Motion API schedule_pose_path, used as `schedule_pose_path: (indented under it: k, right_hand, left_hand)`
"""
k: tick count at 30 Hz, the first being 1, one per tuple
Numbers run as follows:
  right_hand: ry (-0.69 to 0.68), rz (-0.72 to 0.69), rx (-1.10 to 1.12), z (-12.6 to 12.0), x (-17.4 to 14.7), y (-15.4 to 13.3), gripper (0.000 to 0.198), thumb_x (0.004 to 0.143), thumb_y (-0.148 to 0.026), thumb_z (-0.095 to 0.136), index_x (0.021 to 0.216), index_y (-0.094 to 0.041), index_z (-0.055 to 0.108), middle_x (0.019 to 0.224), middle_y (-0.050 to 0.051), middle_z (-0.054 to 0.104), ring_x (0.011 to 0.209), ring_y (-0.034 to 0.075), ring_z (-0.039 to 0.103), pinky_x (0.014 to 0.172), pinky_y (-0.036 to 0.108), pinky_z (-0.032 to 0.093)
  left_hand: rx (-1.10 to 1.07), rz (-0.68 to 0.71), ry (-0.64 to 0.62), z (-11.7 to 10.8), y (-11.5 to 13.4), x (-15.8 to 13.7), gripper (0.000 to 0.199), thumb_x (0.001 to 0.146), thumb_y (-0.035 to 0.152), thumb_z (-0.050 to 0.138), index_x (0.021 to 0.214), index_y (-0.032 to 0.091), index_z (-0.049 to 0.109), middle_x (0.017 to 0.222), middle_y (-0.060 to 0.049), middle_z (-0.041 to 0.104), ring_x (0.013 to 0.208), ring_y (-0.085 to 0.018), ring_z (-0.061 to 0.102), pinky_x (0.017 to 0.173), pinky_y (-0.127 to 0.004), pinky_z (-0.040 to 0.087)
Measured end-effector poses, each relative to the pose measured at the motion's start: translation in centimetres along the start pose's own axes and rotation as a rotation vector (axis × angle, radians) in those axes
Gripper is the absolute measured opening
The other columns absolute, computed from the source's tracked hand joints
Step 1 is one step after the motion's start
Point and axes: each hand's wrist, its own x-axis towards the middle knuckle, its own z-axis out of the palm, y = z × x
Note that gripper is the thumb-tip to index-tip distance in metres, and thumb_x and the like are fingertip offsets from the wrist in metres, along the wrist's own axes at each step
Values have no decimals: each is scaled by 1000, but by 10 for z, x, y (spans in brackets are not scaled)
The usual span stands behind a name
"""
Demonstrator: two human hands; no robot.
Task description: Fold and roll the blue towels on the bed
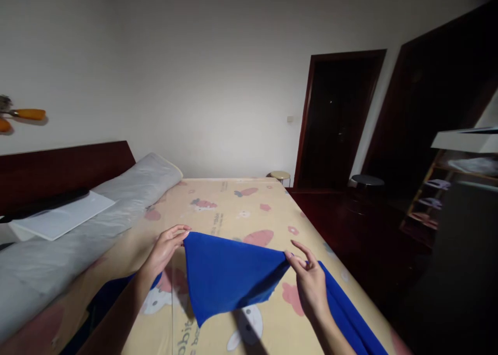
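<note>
A blue cloth (233,272) hangs between my two hands above the bed, its upper edge pulled nearly straight. My left hand (167,249) pinches its upper left corner between thumb and fingers. At the other end, my right hand (307,274) grips the upper right corner with thumb and fingertip, one finger raised. The lower edge droops to a point at the left and casts a shadow on the sheet. More blue fabric lies on the bed beyond my right forearm and under my left arm; whether it joins the held piece I cannot tell.
Beneath is a bed with a cream sheet (268,194) printed with rabbits and carrots. Along the left lie a long grey pillow (136,194) and a white flat object (66,215). To the right are a dark stool (368,180), a shelf rack (431,189) and a dark door (340,122).
</note>
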Motion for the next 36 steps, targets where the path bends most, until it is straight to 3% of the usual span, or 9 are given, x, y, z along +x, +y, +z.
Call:
schedule_pose_path:
  k: [4, 8, 12, 16, 22, 26, 30, 33, 36]
  right_hand:
    - [-175, 15, -106, 4, 19, -23, 54, 59, -53, 78, 95, -14, 71, 73, 6, 70, 72, 19, 61, 61, 29, 47]
    - [-284, 0, -134, 0, 32, -34, 51, 54, -49, 82, 92, -16, 73, 66, 4, 68, 72, 19, 62, 69, 31, 50]
    - [-318, -84, -281, -7, 41, -35, 50, 54, -54, 79, 84, -16, 73, 59, 3, 65, 63, 18, 59, 63, 31, 48]
    - [-364, -263, -493, -12, 57, -21, 43, 67, -58, 68, 78, -17, 70, 73, 7, 71, 72, 21, 66, 71, 33, 50]
    - [-306, -480, -825, -2, 83, 4, 25, 80, -40, 58, 74, -19, 69, 69, 6, 68, 68, 20, 61, 65, 32, 41]
    - [-201, -577, -855, 9, 94, -12, 30, 86, -42, 50, 82, -18, 68, 78, 8, 65, 73, 20, 58, 68, 33, 39]
    - [-166, -797, -835, -2, 84, -36, 37, 90, -48, 46, 86, -18, 67, 83, 8, 59, 79, 18, 54, 75, 33, 42]
    - [-310, -912, -841, -28, 56, -30, 28, 91, -40, 48, 89, -18, 66, 82, 6, 58, 78, 16, 55, 72, 29, 44]
    - [-526, -832, -938, -60, 20, 11, 21, 93, -31, 45, 91, -20, 63, 87, 6, 60, 80, 15, 57, 72, 28, 45]
  left_hand:
    - [-19, -42, 19, -11, 6, -7, 48, 59, 51, 77, 88, 14, 67, 86, -7, 69, 74, -16, 60, 70, -28, 44]
    - [-25, -98, 45, -17, 8, -14, 50, 57, 53, 78, 85, 12, 70, 82, -7, 71, 75, -17, 61, 72, -29, 44]
    - [-41, -89, 37, -16, 14, -21, 49, 58, 47, 80, 92, 12, 71, 91, -9, 73, 81, -19, 63, 76, -30, 46]
    - [52, -72, -52, -15, 4, -13, 48, 57, 44, 79, 94, 14, 71, 89, -10, 75, 83, -22, 66, 79, -33, 48]
    - [230, 62, 32, 4, -23, 16, 40, 50, 53, 76, 65, 17, 70, 66, -7, 71, 67, -24, 64, 68, -37, 49]
    - [300, 251, 174, 12, -6, 23, 37, 64, 55, 67, 73, 19, 71, 78, -6, 67, 73, -21, 61, 78, -36, 47]
    - [373, 445, 238, 0, 11, 9, 32, 77, 50, 61, 84, 21, 70, 85, -3, 58, 84, -18, 58, 83, -31, 45]
    - [529, 533, 127, -12, -8, -20, 26, 86, 43, 55, 85, 21, 68, 85, -3, 58, 85, -17, 58, 80, -29, 45]
    - [672, 440, -107, -10, -60, -64, 24, 91, 36, 49, 85, 22, 67, 86, -3, 60, 85, -17, 59, 79, -28, 47]
